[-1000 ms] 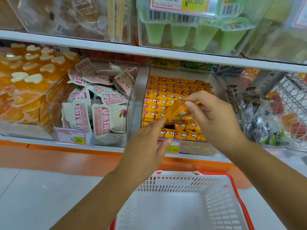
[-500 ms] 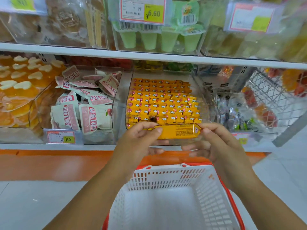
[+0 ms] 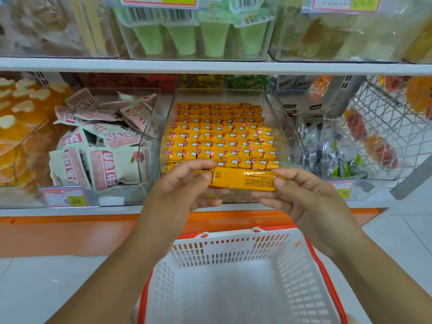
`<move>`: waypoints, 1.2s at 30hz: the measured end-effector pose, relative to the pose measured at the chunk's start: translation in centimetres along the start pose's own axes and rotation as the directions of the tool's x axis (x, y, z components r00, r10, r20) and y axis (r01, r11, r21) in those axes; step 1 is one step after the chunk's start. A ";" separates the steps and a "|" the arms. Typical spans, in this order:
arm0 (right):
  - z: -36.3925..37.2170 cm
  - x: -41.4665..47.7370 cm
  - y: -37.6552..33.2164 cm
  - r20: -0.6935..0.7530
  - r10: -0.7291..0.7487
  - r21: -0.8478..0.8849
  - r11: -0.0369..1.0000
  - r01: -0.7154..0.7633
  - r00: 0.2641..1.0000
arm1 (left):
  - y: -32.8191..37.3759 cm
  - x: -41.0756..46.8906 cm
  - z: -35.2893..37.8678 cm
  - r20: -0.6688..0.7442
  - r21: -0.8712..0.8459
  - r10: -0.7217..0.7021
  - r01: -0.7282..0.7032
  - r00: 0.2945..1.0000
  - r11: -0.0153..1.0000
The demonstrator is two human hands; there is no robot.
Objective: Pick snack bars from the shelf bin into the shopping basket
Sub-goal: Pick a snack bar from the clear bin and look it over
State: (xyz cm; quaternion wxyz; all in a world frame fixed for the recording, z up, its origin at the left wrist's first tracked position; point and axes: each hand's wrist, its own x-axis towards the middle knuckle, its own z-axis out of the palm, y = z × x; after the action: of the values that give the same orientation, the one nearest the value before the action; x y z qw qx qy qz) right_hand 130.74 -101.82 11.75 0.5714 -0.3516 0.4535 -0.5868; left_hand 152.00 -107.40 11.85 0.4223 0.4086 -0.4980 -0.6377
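Two hands up in front of me, one snack bar (image 3: 243, 179) between them. I've got the left hand (image 3: 181, 185) pinching the bar's left end, thumb on top and fingers curled under, and the right hand (image 3: 301, 195) pinching the right end the same way. Both grips closed on that single yellow wrapper, which lies level, printed back panel facing me, small black text too fine to read.

The bar sits in the air just in front of the shelf bin (image 3: 278, 127), above the far rim of the shopping basket (image 3: 236, 244) but not in it. Basket count: zero bars on the white floor that I can see. One basket, white lattice walls, orange rim.

In the clear bin behind, the same yellow bars stand packed on end in tidy rows; I count roughly eight rows front to back, each several across, too tight for an exact total.

To the left, one bin of pink-and-cream pouches (image 3: 102, 146), about a dozen showing, jumbled. A price tag (image 3: 66, 198) on its front reads 0.50. Further left, orange jelly cups (image 3: 18, 118) with white tops. To the right, a bin of small silvery wrapped sweets (image 3: 332, 150), uncountable. On the shelf above, four green cups (image 3: 198, 38) side by side.
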 end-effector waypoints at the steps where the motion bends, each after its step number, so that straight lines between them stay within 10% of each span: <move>1: 0.1 0.1 0.0 -0.006 -0.002 0.001 1.000 0.002 1.000 | -0.1 0.0 0.1 -0.016 0.006 0.018 -0.018 1.000 1.000; 11: 0.0 0.0 0.0 0.048 0.020 0.104 0.994 -0.025 0.999 | 0.0 -0.5 -1.1 0.116 -0.118 0.009 0.004 0.993 0.993; 36: 0.8 0.0 1.5 0.004 -0.140 -0.153 0.978 0.139 0.990 | 0.1 -0.5 -0.8 -0.117 0.119 0.090 -0.076 0.989 0.990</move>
State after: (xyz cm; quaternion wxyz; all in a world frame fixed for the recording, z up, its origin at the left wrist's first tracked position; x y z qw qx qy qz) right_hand 131.99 -101.82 10.58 0.4986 -0.4231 0.4735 -0.5901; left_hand 152.94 -107.21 11.85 0.4541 0.4494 -0.5234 -0.5638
